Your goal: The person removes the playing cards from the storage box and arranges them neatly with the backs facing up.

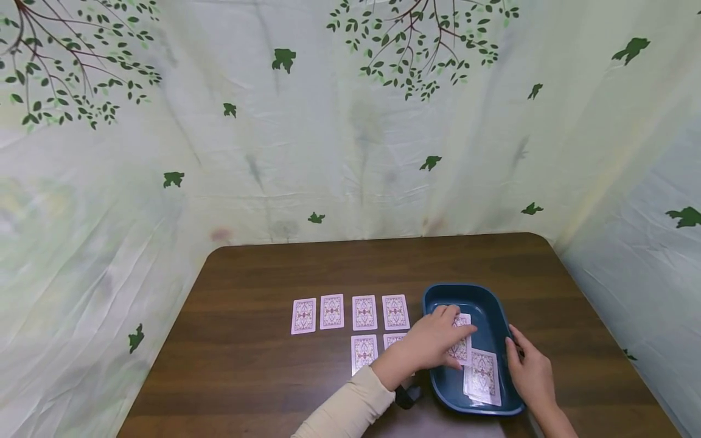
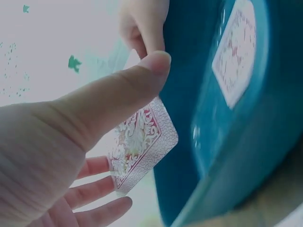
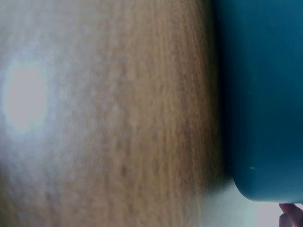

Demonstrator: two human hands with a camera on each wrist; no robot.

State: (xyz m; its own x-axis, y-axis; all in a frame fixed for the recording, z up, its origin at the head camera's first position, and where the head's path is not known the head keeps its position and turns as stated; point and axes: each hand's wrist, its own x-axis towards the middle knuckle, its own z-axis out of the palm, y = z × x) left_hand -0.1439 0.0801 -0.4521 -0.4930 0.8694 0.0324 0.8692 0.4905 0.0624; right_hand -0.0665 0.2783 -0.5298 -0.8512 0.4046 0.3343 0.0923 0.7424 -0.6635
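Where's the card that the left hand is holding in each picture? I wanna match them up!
Head: the card is right of the middle and below centre, in the left hand.
Left wrist: the card is near the middle, held by that same hand.
Right wrist: the card isn't in this picture.
Shared landmark: the blue tray, at the right side of all three pictures.

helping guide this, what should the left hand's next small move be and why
Probably lower the held card into the blue tray and release it: the left hand pinches it over the tray, the right hand grips the tray, and another card already lies inside.
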